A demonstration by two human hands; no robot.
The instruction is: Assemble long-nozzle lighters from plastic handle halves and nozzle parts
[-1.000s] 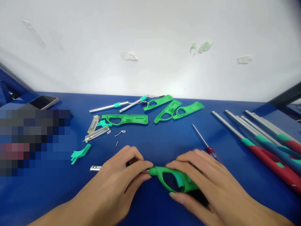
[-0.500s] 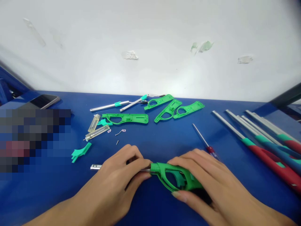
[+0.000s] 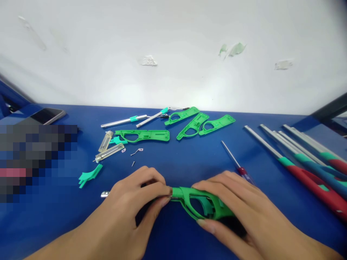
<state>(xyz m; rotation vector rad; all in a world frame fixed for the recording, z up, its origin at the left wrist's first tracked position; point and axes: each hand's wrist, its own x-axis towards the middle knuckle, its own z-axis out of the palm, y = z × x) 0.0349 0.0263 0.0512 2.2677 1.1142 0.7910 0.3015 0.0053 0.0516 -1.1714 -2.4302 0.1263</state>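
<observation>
A long-nosed gas lighter with a green handle (image 3: 187, 196) lies crosswise between my hands. My right hand (image 3: 235, 206) wraps the handle's right part, thumb at the lower edge and fingers over the top. A teal trigger (image 3: 206, 206) shows inside the handle's loop. With fingers and thumb, my left hand (image 3: 138, 202) pinches the metal tube where it meets the handle. The tube's silver tip (image 3: 105, 194) pokes out left of that hand; the length between is hidden behind my fingers. The handle's right end is covered by my right hand.
Green handle halves (image 3: 154, 135), clear fuel tanks (image 3: 110, 152), loose metal tubes (image 3: 123, 121), a teal trigger piece (image 3: 90, 176) and a small screw (image 3: 133, 163) lie ahead. A screwdriver (image 3: 241, 170) and several lighters (image 3: 306, 180) are at right, a phone (image 3: 48, 115) at left.
My left hand has shifted slightly left along the tube, and less of the tube shows on either side of it. My right hand keeps its hold. The view has moved a little.
</observation>
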